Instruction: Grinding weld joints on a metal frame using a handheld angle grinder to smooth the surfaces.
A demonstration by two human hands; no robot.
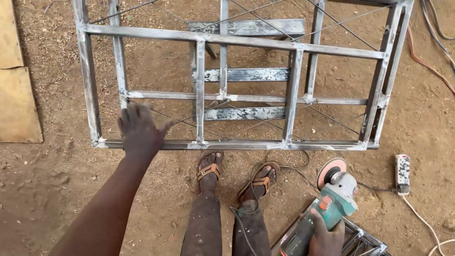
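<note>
Left hand (139,132) is spread open at about 9 o'clock, fingers flat against the lower rail of the grey welded square-tube steel frame (237,144), not really gripping it. The frame fills the top of the view, 10 to 2 o'clock, on the brown dirt ground (57,180). Right hand (326,237) down at 5 o'clock is wrapped tight around the teal-bodied angle grinder with the orange disc (334,189). White power strip (403,173) sits at 3 o'clock, well apart.

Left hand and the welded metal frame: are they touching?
Touching. The head view shows the left hand spread flat over the bottom rail of the metal frame, with its fingers overlapping the bar and no gap visible.
</note>
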